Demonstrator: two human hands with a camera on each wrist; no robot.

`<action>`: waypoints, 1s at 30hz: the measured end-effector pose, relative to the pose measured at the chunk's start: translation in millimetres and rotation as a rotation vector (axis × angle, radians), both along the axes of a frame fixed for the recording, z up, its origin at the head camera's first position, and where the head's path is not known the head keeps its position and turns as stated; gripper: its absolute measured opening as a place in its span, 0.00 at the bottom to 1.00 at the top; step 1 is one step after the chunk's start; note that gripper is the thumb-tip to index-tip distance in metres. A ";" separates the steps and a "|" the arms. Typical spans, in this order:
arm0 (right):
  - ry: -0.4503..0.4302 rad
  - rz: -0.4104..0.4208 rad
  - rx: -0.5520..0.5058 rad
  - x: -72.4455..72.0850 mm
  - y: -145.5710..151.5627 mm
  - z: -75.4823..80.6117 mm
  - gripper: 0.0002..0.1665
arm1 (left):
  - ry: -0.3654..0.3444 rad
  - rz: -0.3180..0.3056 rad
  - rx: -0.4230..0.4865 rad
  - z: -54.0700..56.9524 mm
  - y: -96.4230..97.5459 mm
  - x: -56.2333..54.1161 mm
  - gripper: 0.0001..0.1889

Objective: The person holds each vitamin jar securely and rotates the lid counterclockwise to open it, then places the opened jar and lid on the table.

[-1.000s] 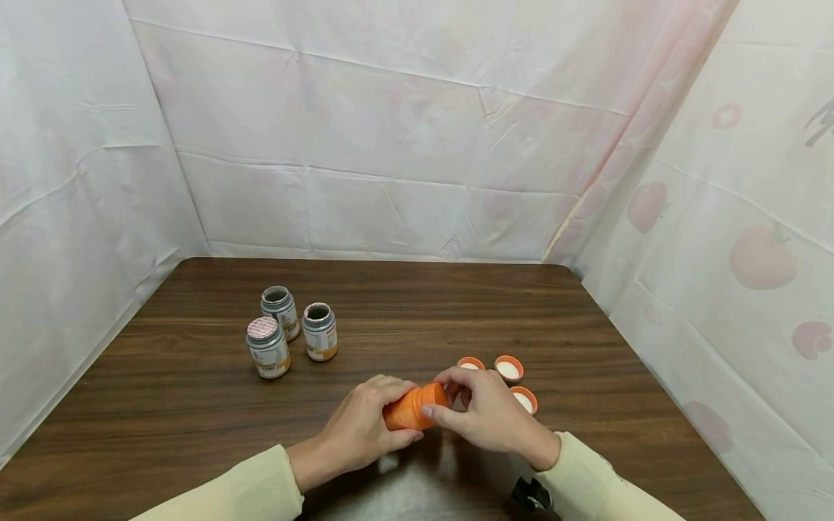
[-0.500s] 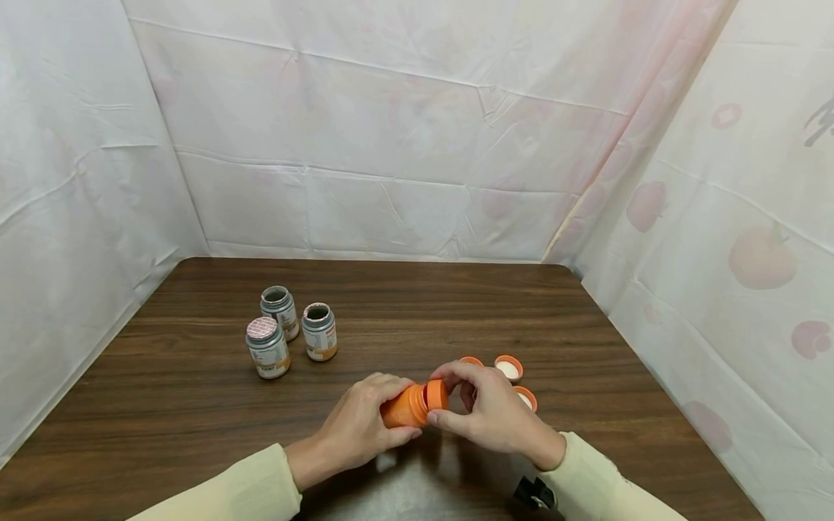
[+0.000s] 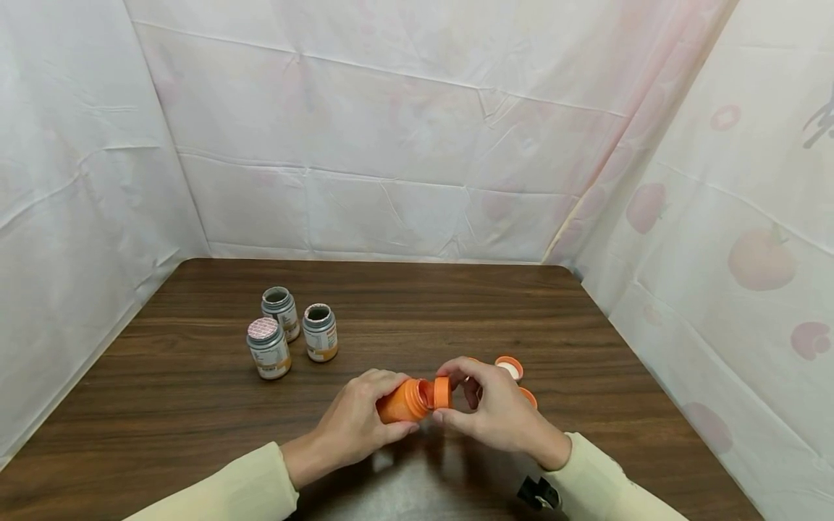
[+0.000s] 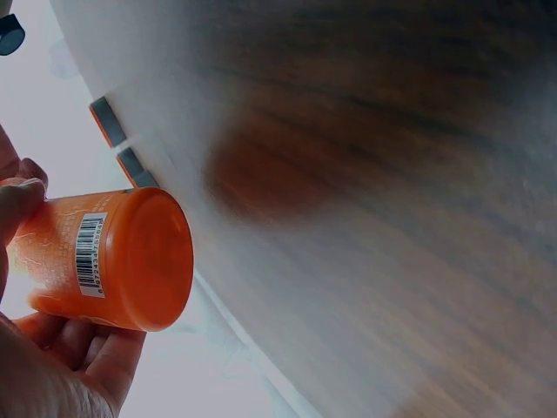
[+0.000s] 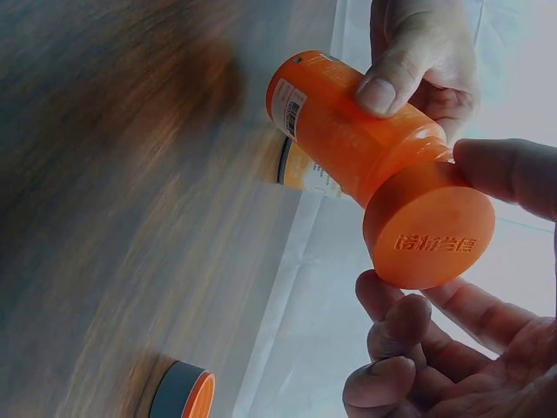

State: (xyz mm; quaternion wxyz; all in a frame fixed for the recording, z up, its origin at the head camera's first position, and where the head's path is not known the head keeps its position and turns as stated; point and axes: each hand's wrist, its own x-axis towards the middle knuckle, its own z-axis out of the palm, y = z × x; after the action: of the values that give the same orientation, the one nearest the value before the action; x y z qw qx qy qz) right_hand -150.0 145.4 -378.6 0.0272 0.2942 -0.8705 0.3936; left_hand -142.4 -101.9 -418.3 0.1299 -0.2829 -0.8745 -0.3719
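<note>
My left hand [image 3: 355,416] grips an orange plastic bottle [image 3: 399,404] round its body, tilted with its mouth toward the right. Between thumb and fingers, my right hand [image 3: 498,409] pinches the orange screw cap [image 3: 442,393] by its rim. The cap stands just off the bottle's mouth, and part of the opening shows in the head view. In the left wrist view the bottle's base [image 4: 161,261] and a barcode label [image 4: 90,254] face the camera. Raised characters mark the cap's top [image 5: 435,231] in the right wrist view.
Three grey jars without lids stand at the left: a front one [image 3: 269,354] with a patterned seal, a rear one [image 3: 283,315] and a right one [image 3: 321,336]. Orange-rimmed lids, including one [image 3: 510,367] behind my right hand, lie on the dark wood table [image 3: 417,297].
The cap has come off the bottle's neck and moved slightly right with my right hand. My left hand has shifted the bottle a little left. The jars stay put.
</note>
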 end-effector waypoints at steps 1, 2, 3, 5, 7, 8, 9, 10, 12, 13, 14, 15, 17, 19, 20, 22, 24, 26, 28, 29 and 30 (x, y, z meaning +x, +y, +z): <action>0.003 0.001 -0.002 -0.1 0.1 0.0 0.25 | 0.001 0.002 0.001 -0.1 -0.3 0.0 0.28; 0.005 0.002 -0.005 -0.2 0.3 -0.1 0.25 | 0.003 0.005 0.001 -0.2 -0.5 0.0 0.28; 0.006 0.003 -0.005 -0.3 0.6 -0.1 0.25 | 0.004 0.007 0.003 -0.3 -0.8 -0.1 0.28; 0.007 0.003 -0.006 -0.5 1.4 -0.4 0.25 | 0.004 0.012 0.010 -0.4 -1.4 -0.1 0.29; 0.004 0.004 -0.009 -0.7 2.4 -0.8 0.25 | 0.004 0.020 0.016 -0.4 -2.0 -0.1 0.29; 0.002 0.004 -0.010 -0.7 2.8 -1.0 0.25 | 0.004 0.024 0.019 -0.5 -2.4 0.0 0.29; 0.002 0.004 -0.012 -0.7 3.1 -1.1 0.25 | 0.001 0.027 0.022 -0.5 -2.8 0.1 0.29; 0.004 0.005 -0.013 -0.8 3.5 -1.3 0.26 | -0.001 0.030 0.024 -0.5 -3.2 0.1 0.29; 0.014 0.006 -0.017 -0.8 4.1 -1.4 0.26 | -0.003 0.039 0.025 -0.7 -4.2 0.4 0.29; 0.021 0.006 -0.017 -0.8 4.4 -1.5 0.27 | -0.004 0.043 0.026 -0.9 -4.8 0.5 0.29; 0.029 0.005 -0.017 -0.9 4.7 -1.5 0.27 | -0.004 0.046 0.025 -1.0 -5.4 0.6 0.29; 0.037 0.004 -0.016 -1.0 5.0 -1.7 0.27 | -0.005 0.049 0.025 -1.0 -6.0 0.6 0.29; 0.046 0.001 -0.015 -1.1 5.9 -2.0 0.27 | -0.002 0.054 0.026 -1.2 -7.1 0.7 0.30; 0.049 -0.001 -0.014 -1.5 6.7 -2.8 0.28 | 0.003 0.056 0.029 -1.5 -7.9 0.6 0.30; 0.049 -0.001 -0.015 -1.6 7.0 -3.3 0.28 | 0.006 0.056 0.030 -1.8 -8.2 0.5 0.30; 0.042 0.000 -0.018 -1.8 7.8 -3.9 0.27 | 0.008 0.056 0.034 -2.3 -8.6 0.3 0.30; 0.035 0.001 -0.022 -2.1 8.5 -4.9 0.28 | 0.008 0.058 0.036 -2.9 -9.2 0.1 0.30; 0.030 0.001 -0.027 -2.3 9.4 -5.6 0.28 | 0.007 0.059 0.039 -3.4 -9.9 -0.1 0.30; 0.028 -0.004 -0.025 -2.4 10.2 -6.3 0.28 | 0.008 0.063 0.045 -3.6 -10.7 -0.4 0.30; 0.026 -0.006 -0.024 -2.5 10.4 -6.7 0.29 | 0.009 0.065 0.047 -3.6 -11.1 -0.4 0.30; 0.024 -0.010 -0.022 -2.4 10.7 -6.9 0.29 | 0.013 0.067 0.049 -3.7 -11.4 -0.5 0.30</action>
State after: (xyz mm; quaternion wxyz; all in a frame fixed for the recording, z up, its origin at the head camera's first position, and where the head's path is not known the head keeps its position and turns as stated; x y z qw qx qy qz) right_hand -152.3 156.1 -385.5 0.0430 0.2943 -0.8671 0.3995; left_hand -142.9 -113.3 -422.0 0.1548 -0.2522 -0.8734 -0.3869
